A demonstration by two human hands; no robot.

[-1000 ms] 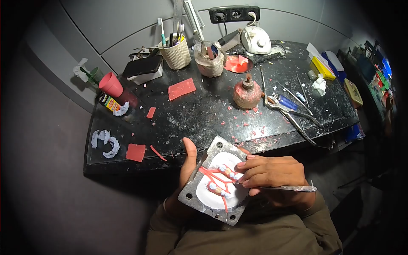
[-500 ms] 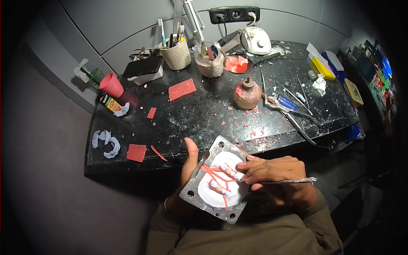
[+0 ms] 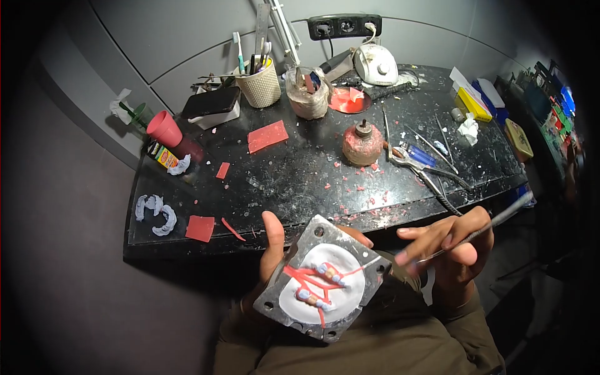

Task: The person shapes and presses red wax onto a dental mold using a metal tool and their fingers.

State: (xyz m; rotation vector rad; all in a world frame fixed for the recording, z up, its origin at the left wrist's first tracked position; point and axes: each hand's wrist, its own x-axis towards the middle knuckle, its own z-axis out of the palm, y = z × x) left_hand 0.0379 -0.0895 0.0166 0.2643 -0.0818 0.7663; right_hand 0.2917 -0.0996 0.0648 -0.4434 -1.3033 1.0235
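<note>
My left hand (image 3: 273, 245) holds a grey metal flask (image 3: 284, 301) from beneath, its thumb up beside the left edge and fingertips showing past the far edge. White plaster (image 3: 344, 304) fills the flask, bearing red wax strips (image 3: 304, 273) and two short rows of bluish and tan teeth (image 3: 310, 298). A thin pale line with a red end runs from the upper row to the right rim. Right of the flask, and apart from it, my right hand (image 3: 459, 244) grips a slim metal tool (image 3: 494, 224), its tip blurred near the fingers.
On the black bench (image 3: 294, 181) are red wax sheets (image 3: 267, 136), a wax-smeared burner (image 3: 362, 144), pliers (image 3: 428, 167), a blue lighter (image 3: 420, 154) and white dental pieces (image 3: 164, 220). Behind stand a pink cup (image 3: 164, 127), a tool holder (image 3: 259, 85), a jar (image 3: 307, 97) and a white device (image 3: 375, 63).
My right hand has moved right and up, off the flask, and the tool now slants upward. The flask has shifted slightly down and left. The burner's flame, visible earlier, no longer shows.
</note>
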